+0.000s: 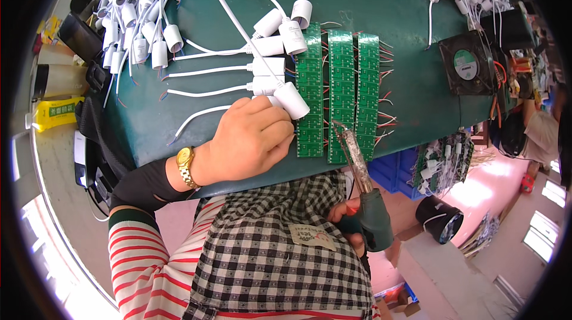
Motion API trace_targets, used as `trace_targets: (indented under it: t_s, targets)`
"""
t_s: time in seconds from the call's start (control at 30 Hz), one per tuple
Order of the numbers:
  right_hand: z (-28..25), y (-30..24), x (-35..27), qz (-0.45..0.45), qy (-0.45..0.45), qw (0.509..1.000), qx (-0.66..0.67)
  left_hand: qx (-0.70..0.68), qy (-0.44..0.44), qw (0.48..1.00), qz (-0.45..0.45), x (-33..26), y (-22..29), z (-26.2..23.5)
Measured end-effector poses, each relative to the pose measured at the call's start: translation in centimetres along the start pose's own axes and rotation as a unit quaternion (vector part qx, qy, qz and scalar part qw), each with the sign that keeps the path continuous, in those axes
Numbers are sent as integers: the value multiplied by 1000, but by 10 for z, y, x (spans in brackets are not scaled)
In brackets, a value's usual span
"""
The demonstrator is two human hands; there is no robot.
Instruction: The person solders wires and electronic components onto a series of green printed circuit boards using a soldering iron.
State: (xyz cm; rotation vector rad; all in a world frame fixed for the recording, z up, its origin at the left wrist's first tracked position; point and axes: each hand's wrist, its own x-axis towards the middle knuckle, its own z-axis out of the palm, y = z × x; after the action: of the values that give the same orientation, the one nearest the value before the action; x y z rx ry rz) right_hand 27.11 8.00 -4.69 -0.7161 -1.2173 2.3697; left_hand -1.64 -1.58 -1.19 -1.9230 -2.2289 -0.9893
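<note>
Left hand (pixel 245 141) has fingers curled into a loose fist, knuckles up, at the near end of the row of white lamp holders (pixel 267 67), right by a tilted holder (pixel 292 101); fingertips hidden, so can't tell what, if anything, it grips. Right hand (pixel 344 210), partly hidden, is closed around the green handle of a soldering iron (pixel 376 220), metal end pointing far-left over the near part of the middle circuit board strip (pixel 341 75); contact unclear. Three green strips lie side by side on the surface (pixel 412 90), right of the holders.
</note>
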Motion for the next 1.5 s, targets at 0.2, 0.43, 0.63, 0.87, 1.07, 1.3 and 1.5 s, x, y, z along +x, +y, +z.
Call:
trace_targets:
  t_s: [0.2,0.43,0.63,0.87,1.07,1.3,1.5]
  targets:
    - [-10,-10,-3,73,-37,995,-52,20,26,999,14,-1,-1,5]
    - [-13,-14,2,83,-76,986,-126,2,45,999,8,-2,-2,8]
    - [-5,-14,4,72,-33,993,-90,32,45,998,7,-1,2,12]
    - [-6,-16,10,77,-58,989,-113,42,36,998,2,0,3,12]
    - [-10,-13,12,64,-91,986,-125,32,30,999,-9,-2,3,12]
    - [-13,-5,7,51,-76,993,-77,36,30,999,-3,-3,5,14]
    - [-15,-2,7,39,-88,993,-74,37,27,999,-6,-3,6,14]
